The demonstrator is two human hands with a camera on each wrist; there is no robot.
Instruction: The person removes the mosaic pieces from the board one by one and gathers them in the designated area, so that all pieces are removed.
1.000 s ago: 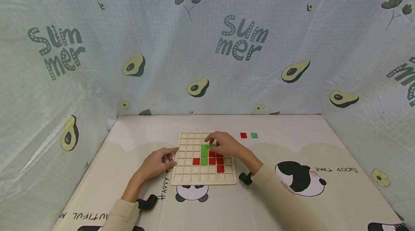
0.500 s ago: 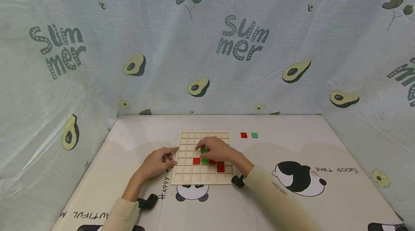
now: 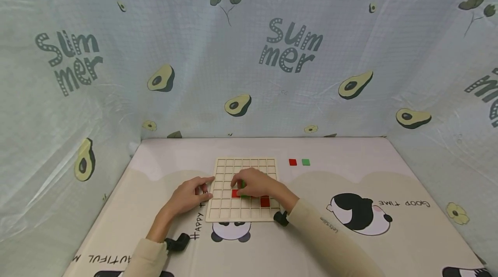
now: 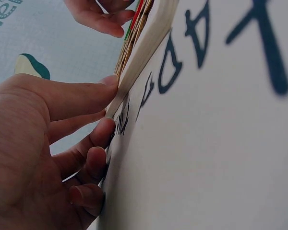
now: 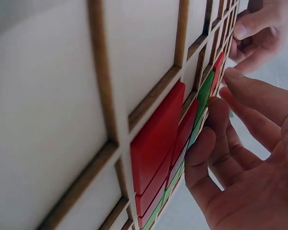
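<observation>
A wooden grid board (image 3: 223,212) lies on the table, with flat square tiles in several of its cells. Against the board's left edge, my left hand (image 3: 187,195) rests its thumb and index fingertips, set apart, while the other fingers curl below. My right hand (image 3: 256,183) is over the middle of the board, fingertips down among the tiles. Its thumb is close to a red tile (image 3: 235,193), next to a partly covered green tile (image 3: 244,195). Another red tile (image 5: 156,139) shows large in the right wrist view. Whether the right fingertips pinch a tile is hidden.
Beyond the board's right corner, a loose red tile (image 3: 292,162) and a loose green tile (image 3: 305,162) lie apart on the printed table cover (image 3: 311,246). A patterned curtain (image 3: 194,52) stands behind and at both sides.
My right hand has moved left and slightly toward me across the board, covering more of the middle tiles. The left hand and the board have stayed put.
</observation>
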